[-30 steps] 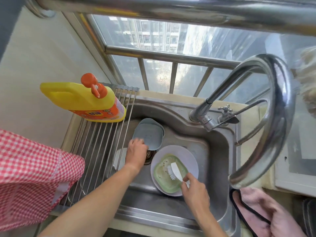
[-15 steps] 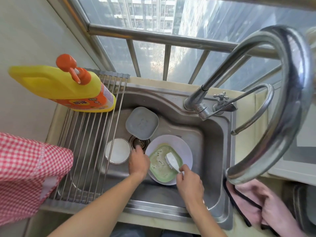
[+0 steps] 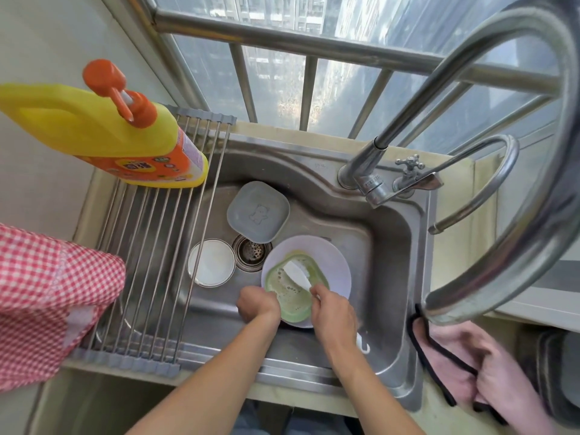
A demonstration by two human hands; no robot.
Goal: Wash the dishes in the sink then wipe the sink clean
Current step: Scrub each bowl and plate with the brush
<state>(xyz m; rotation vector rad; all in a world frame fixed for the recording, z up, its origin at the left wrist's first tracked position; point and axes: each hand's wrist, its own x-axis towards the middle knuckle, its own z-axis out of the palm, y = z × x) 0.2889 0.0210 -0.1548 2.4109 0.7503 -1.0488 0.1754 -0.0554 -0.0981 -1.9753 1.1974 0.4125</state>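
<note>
Bright daylight, pouring in through the window (image 3: 282, 73) behind the sink (image 3: 386, 246). Soft glare on the steel basin and on the curved tap (image 3: 533, 189); only faint shadows under the forearms. Strong wide-angle bending at the edges, stretching the tap and yellow bottle (image 3: 103, 133). Slightly soft at the right corner, sharp mid-frame.

Daylight is pouring through the window (image 3: 282, 89) ahead of me, where steel bars (image 3: 309, 92) are crossing a hazy view of tower blocks. A pale tiled wall (image 3: 47, 39) is running along my left, and a beige countertop (image 3: 464, 171) is edging the space below the sill.
</note>
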